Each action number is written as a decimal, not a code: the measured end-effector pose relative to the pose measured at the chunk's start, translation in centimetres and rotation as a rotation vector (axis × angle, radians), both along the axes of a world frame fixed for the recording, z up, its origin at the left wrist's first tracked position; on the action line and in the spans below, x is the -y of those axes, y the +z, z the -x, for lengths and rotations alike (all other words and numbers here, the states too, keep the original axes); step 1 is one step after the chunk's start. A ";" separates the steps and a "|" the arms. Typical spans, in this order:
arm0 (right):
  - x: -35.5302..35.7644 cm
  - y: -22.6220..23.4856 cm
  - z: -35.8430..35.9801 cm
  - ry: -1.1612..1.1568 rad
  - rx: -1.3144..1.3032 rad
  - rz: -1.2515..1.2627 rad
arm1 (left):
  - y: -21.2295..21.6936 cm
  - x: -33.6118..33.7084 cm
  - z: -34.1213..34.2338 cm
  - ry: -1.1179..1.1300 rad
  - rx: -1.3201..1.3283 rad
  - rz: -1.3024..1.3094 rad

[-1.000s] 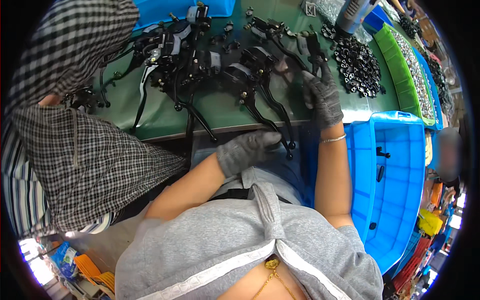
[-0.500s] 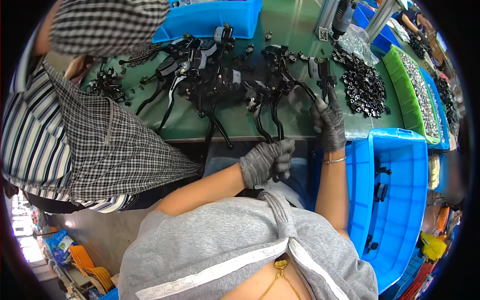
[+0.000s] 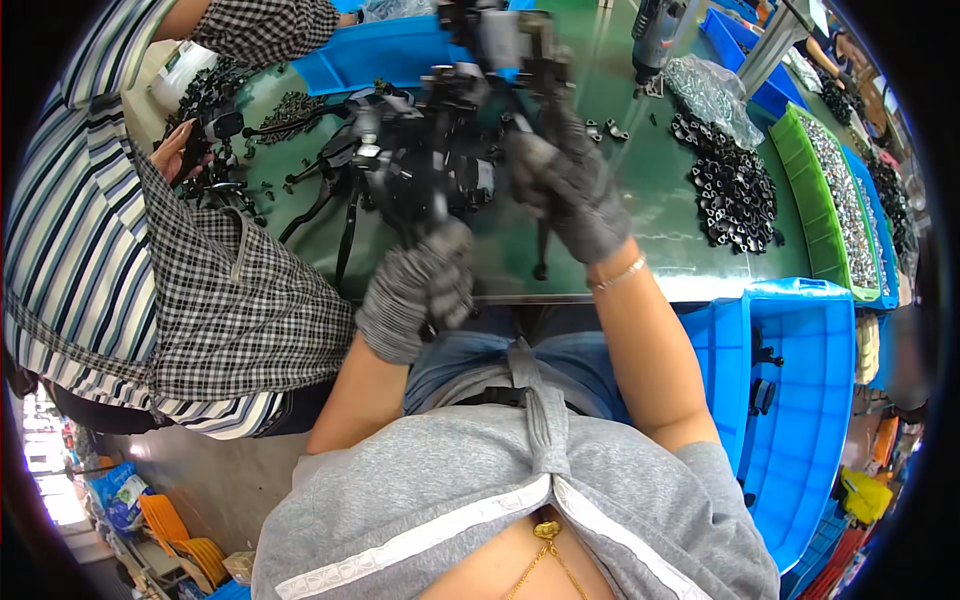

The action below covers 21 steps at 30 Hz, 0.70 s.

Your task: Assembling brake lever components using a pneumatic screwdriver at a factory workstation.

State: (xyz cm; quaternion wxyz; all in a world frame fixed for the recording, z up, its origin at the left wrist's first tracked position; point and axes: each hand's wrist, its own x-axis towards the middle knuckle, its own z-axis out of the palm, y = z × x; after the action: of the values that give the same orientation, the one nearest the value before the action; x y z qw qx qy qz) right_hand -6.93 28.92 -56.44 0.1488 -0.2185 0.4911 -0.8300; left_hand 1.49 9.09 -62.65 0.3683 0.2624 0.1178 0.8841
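Observation:
My right hand (image 3: 578,190), in a grey knit glove, reaches out over the green table. Its fingers are closed round a black brake lever assembly (image 3: 545,65), smeared by motion. Nearer the table's front edge, my gloved left hand (image 3: 425,285) is closed on the lever end of another brake lever assembly (image 3: 430,185). That one overlaps a pile of similar black assemblies (image 3: 345,150), so its outline is hard to separate. A black lever end (image 3: 541,260) hangs below my right hand; what it belongs to is hidden.
To the left, a co-worker in a checked apron (image 3: 260,300) has a bare hand (image 3: 174,150) by black parts. Small black clamps (image 3: 735,190) lie right, beside a clear plastic bag (image 3: 710,90) and a green bin (image 3: 820,200). A blue crate (image 3: 800,420) stands at my right; a power driver (image 3: 658,35) hangs behind.
Both my hands have moved left, the right one also farther out, lifting its brake lever assembly toward the back. The co-worker's sleeve has shifted, and their bare hand shows more.

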 end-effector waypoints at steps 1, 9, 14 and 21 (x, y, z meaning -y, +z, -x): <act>1.2 0.1 0.8 0.117 0.008 -0.010 | 1.3 1.1 -0.2 0.265 0.076 0.189; 14.2 -2.6 7.5 -0.079 -0.494 -0.297 | 3.4 7.0 5.9 0.764 0.365 0.318; 15.6 -1.0 6.8 -0.227 -0.696 -0.857 | 2.2 8.5 6.8 1.026 0.536 0.380; 9.5 -1.7 5.5 -0.369 -0.663 -1.112 | 6.8 2.9 3.5 1.017 0.675 0.350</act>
State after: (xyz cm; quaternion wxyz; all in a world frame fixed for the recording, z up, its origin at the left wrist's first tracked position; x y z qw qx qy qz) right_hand -12.42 19.42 -58.13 -0.0637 -0.2653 0.8944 -0.3544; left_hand -2.04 6.20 -55.82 -0.0433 -0.1835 0.2479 0.9503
